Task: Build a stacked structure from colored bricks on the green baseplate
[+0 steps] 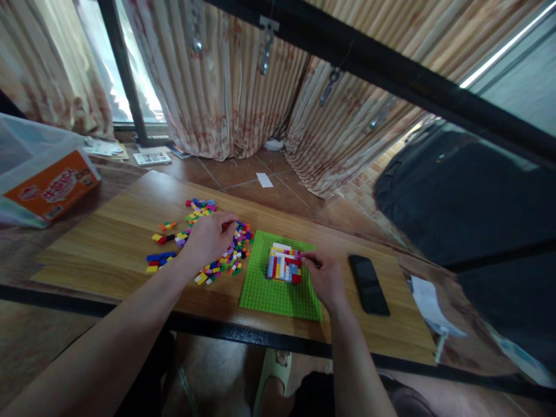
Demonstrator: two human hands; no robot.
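Observation:
My left hand is over the loose pile of small colourful toy bricks, its thumb and fingers curled together; whatever is between them is hidden. On a green baseplate sits a low block built of white, red, blue and yellow bricks. At the right upper corner of this block, my right hand pinches a small pinkish brick between thumb and forefinger, at the block's edge. The brick is mostly covered by the fingertips.
A wooden board lies under everything on the table. A black phone rests to the right, with papers beyond it. At far left stands a clear plastic box with an orange label. A black bar crosses above.

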